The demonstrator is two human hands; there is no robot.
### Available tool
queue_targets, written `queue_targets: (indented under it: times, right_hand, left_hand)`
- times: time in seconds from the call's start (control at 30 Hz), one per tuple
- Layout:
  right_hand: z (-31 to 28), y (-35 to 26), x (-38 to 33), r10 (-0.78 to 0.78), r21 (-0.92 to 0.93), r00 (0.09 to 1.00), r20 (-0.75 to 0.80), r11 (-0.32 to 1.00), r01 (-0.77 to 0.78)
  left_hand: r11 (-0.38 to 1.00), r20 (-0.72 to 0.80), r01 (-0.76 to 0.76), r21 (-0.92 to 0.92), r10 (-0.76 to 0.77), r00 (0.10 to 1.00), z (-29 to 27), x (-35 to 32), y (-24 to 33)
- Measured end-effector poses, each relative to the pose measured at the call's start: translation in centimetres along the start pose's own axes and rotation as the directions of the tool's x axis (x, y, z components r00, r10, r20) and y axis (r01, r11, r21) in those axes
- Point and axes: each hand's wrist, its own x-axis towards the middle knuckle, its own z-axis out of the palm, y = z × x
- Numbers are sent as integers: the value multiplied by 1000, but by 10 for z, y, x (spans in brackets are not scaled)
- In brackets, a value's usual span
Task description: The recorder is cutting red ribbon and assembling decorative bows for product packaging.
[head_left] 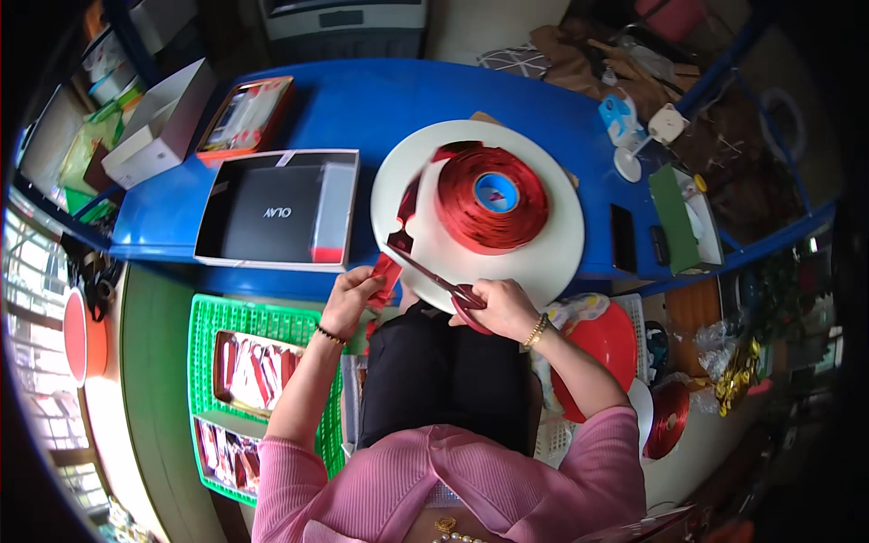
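Note:
A roll of shiny red ribbon [507, 226] with a blue core lies on a round white board [543, 276]. From it a loose strip of red ribbon [405, 206] runs down the board's left side. My left hand [348, 301] pinches the strip's near end just off the board's edge. In my right hand [503, 309] are scissors [434, 276] with dark red handles, their blades pointing up and left. The blade tips reach the strip a little above my left fingers; whether they cut into it I cannot tell.
On the blue table [362, 95] stand an open box [272, 213] with a black insert, an orange-rimmed tray [243, 113], and a dark phone [623, 237]. A green basket [204, 335] holding boxes of red pieces sits at lower left. A red round stool [602, 357] is at right.

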Motion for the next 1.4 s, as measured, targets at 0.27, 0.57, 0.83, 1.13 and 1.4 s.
queue_targets:
  times: [0.27, 0.57, 0.83, 1.13, 1.4]
  right_hand:
    - [-6, 21, 17, 42, 105, 983, -181, 994, -23]
    - [-72, 65, 76, 38, -368, 858, -512, 893, -259]
    - [9, 0, 44, -387, -93, 763, -517, 912, 400]
    - [114, -101, 17, -339, 273, 814, -472, 822, 500]
    - [61, -121, 5, -661, 22, 529, -532, 614, 789]
  left_hand:
    - [995, -27, -76, 61, 78, 997, 9, -4, 2]
    - [957, -134, -243, 161, 265, 955, 10, -34, 12]
    - [940, -309, -262, 220, 322, 895, 22, -65, 54]
    - [876, -283, -483, 14, 466, 838, 29, -92, 84]
    - [890, -92, -160, -428, 133, 987, 7, -78, 53]
